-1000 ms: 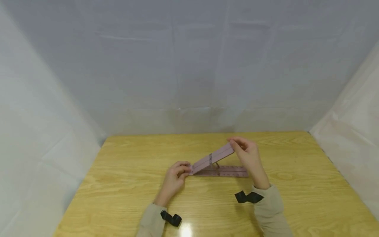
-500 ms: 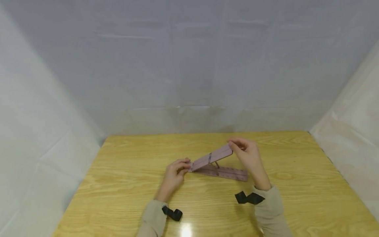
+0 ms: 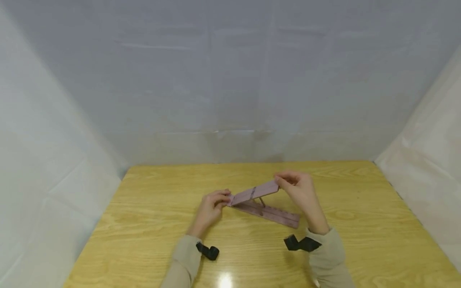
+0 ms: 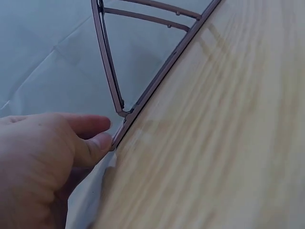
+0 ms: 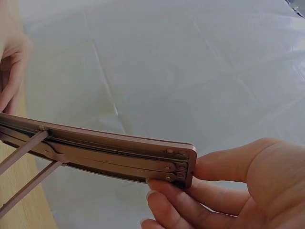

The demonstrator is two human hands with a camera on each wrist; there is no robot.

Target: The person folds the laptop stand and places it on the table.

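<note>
A pinkish folding metal stand, with a lower bar and a raised upper panel, lies in front of the person. At its hinged left end, my left hand pinches the stand between thumb and fingers. My right hand holds the free upper end of the panel, thumb on one side and fingers on the other. In the right wrist view, thin struts run from the panel's underside. The left wrist view shows the struts joining both parts, with the lower bar against the table surface.
The wooden table reaches out on all sides of the stand. Pale sheeting hangs behind the table and at both sides. Black bands with small dark pieces sit at both sleeve cuffs.
The lower bar's right end has swung toward the person, so it now lies aslant. The upper panel has dipped slightly with my right hand, and my left hand has shifted a little away from the person.
</note>
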